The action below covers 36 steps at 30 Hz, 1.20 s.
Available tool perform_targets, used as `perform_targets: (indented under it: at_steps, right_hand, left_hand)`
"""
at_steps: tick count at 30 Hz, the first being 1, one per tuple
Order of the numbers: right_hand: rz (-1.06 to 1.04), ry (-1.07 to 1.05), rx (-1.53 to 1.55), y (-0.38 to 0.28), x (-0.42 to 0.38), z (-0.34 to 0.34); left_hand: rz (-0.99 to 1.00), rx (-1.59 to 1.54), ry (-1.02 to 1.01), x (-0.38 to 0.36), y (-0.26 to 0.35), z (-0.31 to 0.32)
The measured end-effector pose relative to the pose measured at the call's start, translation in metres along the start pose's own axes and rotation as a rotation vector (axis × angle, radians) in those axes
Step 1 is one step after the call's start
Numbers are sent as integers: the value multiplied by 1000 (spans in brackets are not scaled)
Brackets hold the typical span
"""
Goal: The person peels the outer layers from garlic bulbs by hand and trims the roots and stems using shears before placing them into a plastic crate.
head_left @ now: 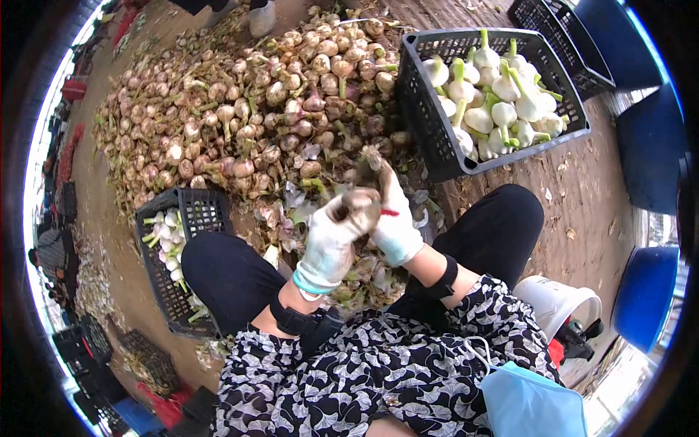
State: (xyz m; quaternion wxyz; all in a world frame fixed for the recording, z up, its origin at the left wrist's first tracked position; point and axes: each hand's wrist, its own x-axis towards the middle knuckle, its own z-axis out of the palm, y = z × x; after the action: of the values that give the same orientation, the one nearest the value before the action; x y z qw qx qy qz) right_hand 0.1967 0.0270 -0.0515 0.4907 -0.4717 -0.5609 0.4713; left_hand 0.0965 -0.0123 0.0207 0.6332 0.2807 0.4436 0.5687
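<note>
My left hand, in a dirty white glove, is closed with its fingers curled in front of me. Right beside it is my gloved right hand, raised a little higher with its fingers bent together. A small red piece shows at the right palm; its kind cannot be made out. Whatever the fingers hold is smeared and mostly hidden. Just beyond both hands spreads a big heap of unpeeled garlic bulbs, with loose peeled skins scattered below.
A black crate of clean white garlic stands at the upper right. Left of my knee is another black crate with trimmed garlic. A white bucket sits by my right side, near blue barrels. Someone's foot shows beyond the heap.
</note>
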Motion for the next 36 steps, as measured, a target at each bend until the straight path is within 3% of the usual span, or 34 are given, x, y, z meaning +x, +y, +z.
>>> perform_targets:
  at_steps: [2, 4, 6, 7, 8, 10, 12, 14, 16, 17, 19, 20, 22, 24, 26, 27, 29, 30, 31, 32, 33, 35, 36]
  right_hand:
    - [353, -490, 568, 9, -22, -9]
    - [760, -628, 1140, 25, -66, -6]
    - [970, -559, 1149, 11, -86, -6]
    - [1170, -529, 1101, -9, -80, -9]
    - [1177, -522, 1093, -5, -72, -6]
    - [1110, -718, 580, 10, -41, 5]
    - [935, -406, -164, 55, 5, 22]
    - [806, -242, -179, 103, 54, 23]
    - [507, -397, -643, 77, 91, 34]
    - [507, -406, -652, 85, 101, 44]
    - [417, -579, -1110, 124, 109, 69]
    - [319, -717, -1148, 163, 105, 72]
    - [303, -762, -1286, 165, 86, 82]
    - [350, -743, -1289, 161, 76, 94]
    - [454, -705, -1256, 152, 79, 95]
    - [509, -639, -1193, 146, 82, 91]
    - [641, -474, -975, 134, 93, 85]
    - [638, -355, -621, 189, 96, 65]
    - [722, -324, -490, 143, 98, 62]
    - [717, -359, -125, 70, 92, 62]
    - [826, -476, 136, 96, 90, 40]
    - [485, -523, 392, -27, 56, 52]
    - [372, -604, 674, -31, 44, 52]
  left_hand:
    - [-61, 8, -96, -19, -5, -8]
    - [-186, 185, -142, -35, -14, -24]
    - [-273, 99, -122, -49, -35, -42]
    - [-335, 59, -110, -52, -35, -43]
    - [-339, 49, -111, -50, -34, -46]
    - [-474, 82, -13, -38, -27, -54]
    - [-489, 235, 101, -12, -1, -71]
    - [-197, 328, 262, 7, 23, -98]
    - [-19, 159, 451, 18, 38, -106]
    - [-21, 148, 459, 16, 41, -112]
    - [86, 64, 269, 4, 44, -126]
    - [263, 474, 239, 9, 22, -151]
    - [-121, -32, 406, 4, 59, -124]
    - [-95, -102, 442, 4, 62, -133]
    - [161, 275, 391, 3, 66, -140]
    - [17, -29, 466, 7, 66, -143]
    - [15, -85, 515, 6, 68, -142]
    - [-1, -141, 565, 6, 67, -139]
    - [8, -116, 560, 6, 66, -138]
    - [11, -126, 549, 6, 62, -135]
    - [-65, -167, 483, 5, 58, -132]
    - [-255, -175, 351, 3, 46, -128]
    - [-218, -115, 173, 0, 41, -122]
